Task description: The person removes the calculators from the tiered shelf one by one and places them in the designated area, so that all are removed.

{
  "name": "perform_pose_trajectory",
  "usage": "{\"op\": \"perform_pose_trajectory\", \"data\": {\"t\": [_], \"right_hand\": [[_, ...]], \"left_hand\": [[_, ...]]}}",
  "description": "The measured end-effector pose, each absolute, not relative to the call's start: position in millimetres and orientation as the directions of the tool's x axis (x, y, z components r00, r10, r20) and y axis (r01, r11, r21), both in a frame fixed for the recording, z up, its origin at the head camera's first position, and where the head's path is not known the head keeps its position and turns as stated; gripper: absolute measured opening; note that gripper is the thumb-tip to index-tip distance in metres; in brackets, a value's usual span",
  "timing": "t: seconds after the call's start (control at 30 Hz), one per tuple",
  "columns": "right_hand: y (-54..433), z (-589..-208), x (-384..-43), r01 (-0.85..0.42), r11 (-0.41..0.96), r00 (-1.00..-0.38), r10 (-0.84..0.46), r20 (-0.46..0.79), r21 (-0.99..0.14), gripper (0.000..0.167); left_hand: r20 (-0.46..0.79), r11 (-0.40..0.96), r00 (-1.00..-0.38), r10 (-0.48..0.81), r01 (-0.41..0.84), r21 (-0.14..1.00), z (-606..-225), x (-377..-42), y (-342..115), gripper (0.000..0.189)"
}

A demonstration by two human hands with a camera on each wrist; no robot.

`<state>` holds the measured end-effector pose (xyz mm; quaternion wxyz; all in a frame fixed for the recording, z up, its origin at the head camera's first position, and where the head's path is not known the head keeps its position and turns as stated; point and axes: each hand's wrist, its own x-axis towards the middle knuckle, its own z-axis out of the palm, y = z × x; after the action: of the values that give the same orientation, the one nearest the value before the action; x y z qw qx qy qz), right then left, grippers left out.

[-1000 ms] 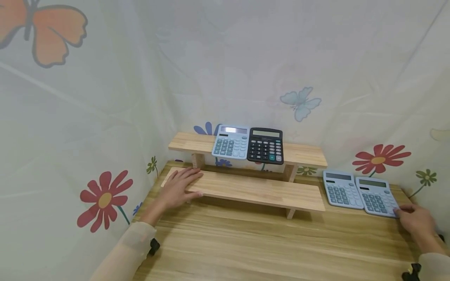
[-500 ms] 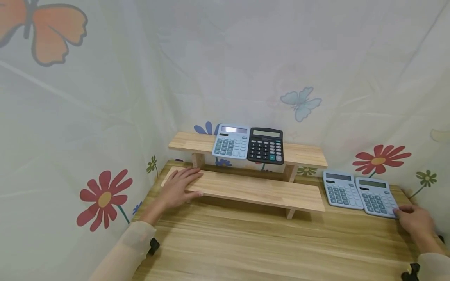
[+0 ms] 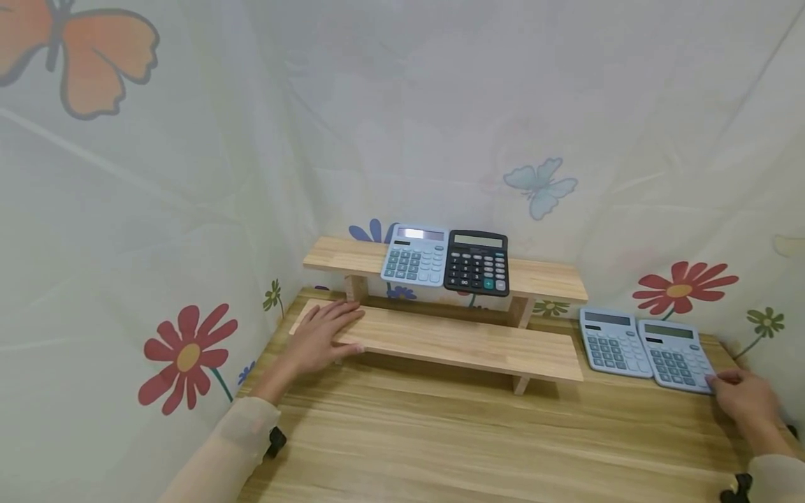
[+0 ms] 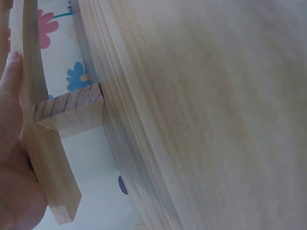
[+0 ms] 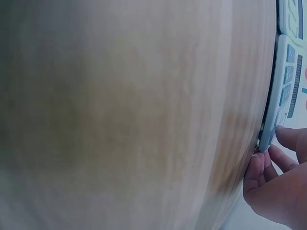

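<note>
My left hand (image 3: 322, 337) rests on the left end of the lower tier of a two-tier wooden shelf (image 3: 453, 339), fingers stretched over the board and thumb along its front edge. In the left wrist view, part of the left hand (image 4: 17, 158) lies against that board (image 4: 55, 167). At the far right, my right hand (image 3: 747, 398) pinches the lower right corner of a light blue calculator (image 3: 676, 356). In the right wrist view the right hand's thumb (image 5: 289, 138) is on the key face of the calculator (image 5: 283, 91), the other fingers curled at its edge.
A second light blue calculator (image 3: 615, 342) lies just left of the pinched one. On the upper tier (image 3: 547, 278) sit a light blue calculator (image 3: 415, 255) and a black calculator (image 3: 476, 262), side by side. Flower-and-butterfly curtain (image 3: 402, 126) hangs behind the wood-grain table (image 3: 472, 447).
</note>
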<state>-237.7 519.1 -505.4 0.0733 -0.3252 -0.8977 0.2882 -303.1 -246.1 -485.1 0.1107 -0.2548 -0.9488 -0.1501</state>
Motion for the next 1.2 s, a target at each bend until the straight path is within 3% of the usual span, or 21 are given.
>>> {"op": "perform_pose_trajectory", "data": {"t": [0.8, 1.2], "right_hand": [[515, -493, -228, 0.538, 0.674, -0.795, 0.606, -0.038, -0.506, 0.043], [520, -498, -227, 0.556, 0.591, -0.778, 0.618, -0.115, -0.585, 0.045]], "left_hand": [[0.300, 0.824, -0.839, 0.454, 0.523, 0.218, -486, -303, -243, 0.082], [0.305, 0.823, -0.838, 0.452, 0.524, 0.220, -483, -302, -243, 0.081]]}}
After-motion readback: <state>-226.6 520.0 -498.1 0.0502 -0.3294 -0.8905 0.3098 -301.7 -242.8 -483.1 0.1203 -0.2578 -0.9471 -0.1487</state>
